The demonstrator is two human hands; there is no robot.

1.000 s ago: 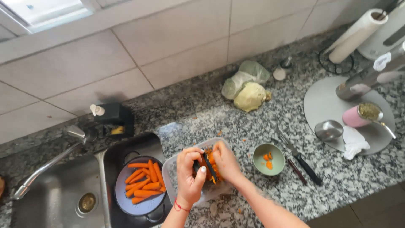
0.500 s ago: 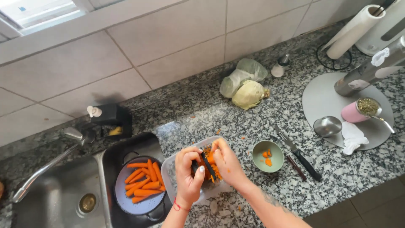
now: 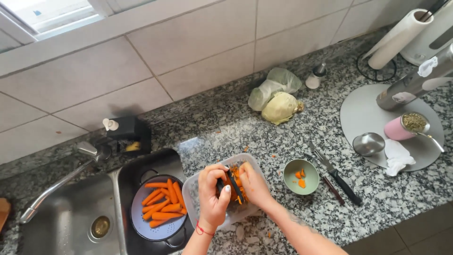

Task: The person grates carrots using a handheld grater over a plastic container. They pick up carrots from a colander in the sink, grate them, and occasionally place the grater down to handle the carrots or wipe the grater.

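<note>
A blue metal colander (image 3: 163, 231) of peeled carrots sits in the sink. Near the granite counter's front edge, the left hand (image 3: 213, 194) grips a black peeler (image 3: 233, 185) and the right hand (image 3: 255, 185) clasps an orange carrot (image 3: 231, 182) over a clear plastic tub (image 3: 196, 189). A small green bowl (image 3: 302, 177) stands just beside.

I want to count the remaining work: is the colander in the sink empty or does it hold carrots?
It holds carrots: about ten whole orange carrots lie inside the colander in the sink.

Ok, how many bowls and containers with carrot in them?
3: colander of whole carrots in the sink, clear tub under both hands, green bowl with pieces right of it.
</note>
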